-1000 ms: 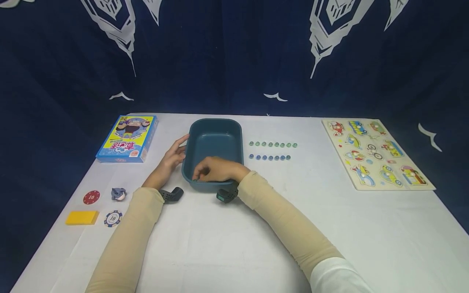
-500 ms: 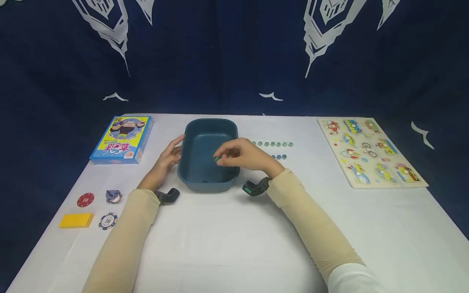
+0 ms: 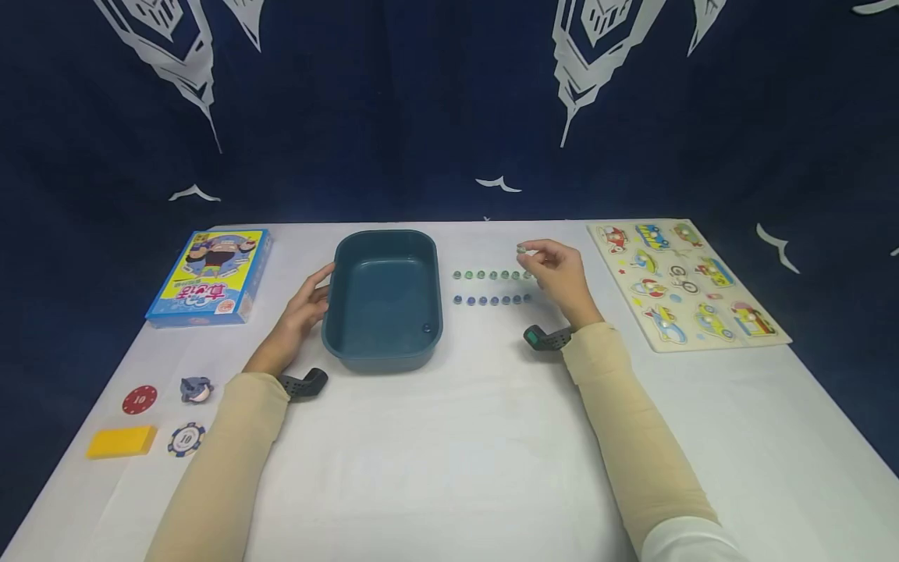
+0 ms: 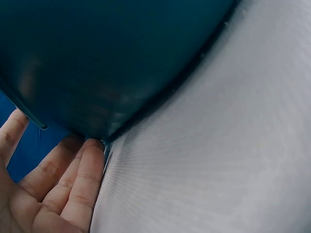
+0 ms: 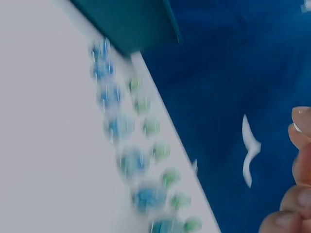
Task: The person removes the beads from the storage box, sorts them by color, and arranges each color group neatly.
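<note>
A deep teal plastic bin [image 3: 382, 363] stands in the middle of the table. My left hand [image 3: 298, 316] rests along its left side, fingers extended; in the left wrist view the fingertips [image 4: 95, 145] meet the bin's wall [image 4: 97, 92]. Between thumb and index finger, my right hand [image 3: 562, 277] pinches a small greenish glass marble [image 3: 521, 249], held above the right end of the rows. One dark marble [image 3: 426, 329] lies in the bin's near right corner. Right of the bin run a row of green marbles [image 3: 481, 275] and, nearer me, a row of blue marbles [image 3: 483, 300].
A wooden picture puzzle board [image 3: 684, 285] lies at the right, close to my right hand. On the left are a blue and yellow box [image 3: 207, 277], a red chip [image 3: 140, 400], a small shark figure [image 3: 196, 389], a yellow block [image 3: 122, 442] and a blue-white chip [image 3: 186, 439].
My right hand has come up out of the bin with the marble and moved right, past the rows. My left hand stays against the bin. The head view has shifted slightly.
</note>
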Tool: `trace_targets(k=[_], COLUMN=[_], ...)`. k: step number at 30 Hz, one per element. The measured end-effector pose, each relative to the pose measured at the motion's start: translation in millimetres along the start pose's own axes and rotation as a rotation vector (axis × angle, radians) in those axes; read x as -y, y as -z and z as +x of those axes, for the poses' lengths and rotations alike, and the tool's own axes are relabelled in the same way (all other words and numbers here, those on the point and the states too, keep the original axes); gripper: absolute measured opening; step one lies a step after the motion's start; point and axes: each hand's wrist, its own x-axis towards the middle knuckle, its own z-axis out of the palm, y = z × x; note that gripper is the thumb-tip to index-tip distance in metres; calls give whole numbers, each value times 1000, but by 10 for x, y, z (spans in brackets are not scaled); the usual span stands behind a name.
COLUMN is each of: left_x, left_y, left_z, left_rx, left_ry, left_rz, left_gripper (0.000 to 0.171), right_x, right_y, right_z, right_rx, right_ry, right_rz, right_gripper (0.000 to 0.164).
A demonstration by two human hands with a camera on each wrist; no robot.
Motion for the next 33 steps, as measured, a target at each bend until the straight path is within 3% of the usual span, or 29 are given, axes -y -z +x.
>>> trace_targets(k=[4, 10, 20, 33], left_x=[-12, -10, -18, -50], left_y=[11, 25, 1, -34], left_z=[-23, -62, -50, -28], left_rx=[-3, -9, -7, -7], left_ry=[0, 29, 25, 44], left_rz=[-9, 34, 29, 47], left_gripper=[69, 68, 70, 70], right_x=[-234, -480, -598, -574], right_y=[97, 164, 203, 241], right_z=[5, -6, -5, -19], right_rx=[-141, -218, -190, -150], right_ry=[-75, -189, -274, -270], right_rz=[-38, -167, -398, -456], right_gripper=[26, 29, 29, 31])
